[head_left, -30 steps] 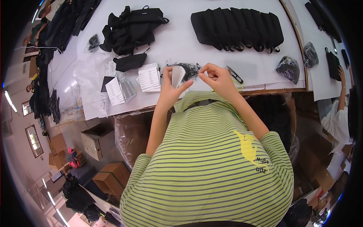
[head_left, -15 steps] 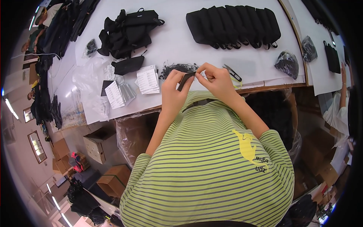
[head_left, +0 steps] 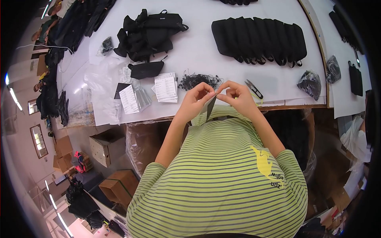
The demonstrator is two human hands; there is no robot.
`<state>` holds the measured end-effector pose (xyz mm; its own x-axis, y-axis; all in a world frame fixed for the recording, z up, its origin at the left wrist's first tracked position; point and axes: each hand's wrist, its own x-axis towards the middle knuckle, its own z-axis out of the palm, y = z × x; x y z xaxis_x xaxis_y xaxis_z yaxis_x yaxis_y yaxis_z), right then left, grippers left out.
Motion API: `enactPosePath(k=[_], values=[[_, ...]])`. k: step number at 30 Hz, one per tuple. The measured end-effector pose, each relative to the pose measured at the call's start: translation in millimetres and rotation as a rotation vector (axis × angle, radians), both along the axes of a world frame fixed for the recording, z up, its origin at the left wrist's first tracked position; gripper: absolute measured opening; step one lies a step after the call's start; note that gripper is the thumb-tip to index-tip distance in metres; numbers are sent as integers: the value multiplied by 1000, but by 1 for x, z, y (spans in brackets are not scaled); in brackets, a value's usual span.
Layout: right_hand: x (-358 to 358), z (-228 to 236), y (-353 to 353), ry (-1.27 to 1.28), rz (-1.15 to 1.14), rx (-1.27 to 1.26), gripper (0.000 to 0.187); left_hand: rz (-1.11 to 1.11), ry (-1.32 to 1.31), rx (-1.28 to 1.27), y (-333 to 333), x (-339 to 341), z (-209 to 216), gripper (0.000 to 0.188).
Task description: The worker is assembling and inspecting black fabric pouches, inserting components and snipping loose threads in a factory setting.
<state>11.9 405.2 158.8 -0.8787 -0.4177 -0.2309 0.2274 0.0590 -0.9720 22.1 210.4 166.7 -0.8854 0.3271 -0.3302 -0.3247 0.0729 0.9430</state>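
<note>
At the table's near edge my left hand (head_left: pixel 195 104) and my right hand (head_left: pixel 241 101) meet, fingers pinched together. Between them hangs a dark, thin card (head_left: pixel 210 108) like a hang tag, tilted, its upper corner in the fingertips of both hands. Whether a cord runs through that corner is too small to make out. Just beyond my hands lies a tangled heap of black tag cords (head_left: pixel 201 81). Left of it are white printed cards (head_left: pixel 166 88), with another fanned stack of printed cards (head_left: pixel 129 99) beside a dark card (head_left: pixel 121 91).
Thread snips (head_left: pixel 254 89) lie right of my hands. Farther back are a pile of black bags (head_left: pixel 152 33), a single black pouch (head_left: pixel 147 70) and a row of black bags (head_left: pixel 260 41). Bagged black bundles (head_left: pixel 309 85) and clear plastic (head_left: pixel 101 87) rest on the white table (head_left: pixel 194 47).
The view has shifted, so the table's contents appear farther right and lower. The card has turned to hang downward, showing more of its face, while both hands keep pinching its upper corner.
</note>
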Motion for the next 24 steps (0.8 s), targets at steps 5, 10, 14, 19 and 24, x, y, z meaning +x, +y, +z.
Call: enactPosePath(k=[5,10,14,19,24], values=[[-12,-15,0,-287,-22,-271,15,69,46,73,5,-22,-8,12],[-32,-19,9,-306,-48,-239,14,254,157,-5,-8,-101,-50,14],[-47,-20,17,-331,-77,-273,13,619,235,-408,-37,-202,-108,40],[-52,-17,20,-372,-103,-259,13,583,262,-716,-49,-251,-161,43],[-46,-13,23,-358,-163,-263,13,728,510,-810,-40,-243,-143,29]])
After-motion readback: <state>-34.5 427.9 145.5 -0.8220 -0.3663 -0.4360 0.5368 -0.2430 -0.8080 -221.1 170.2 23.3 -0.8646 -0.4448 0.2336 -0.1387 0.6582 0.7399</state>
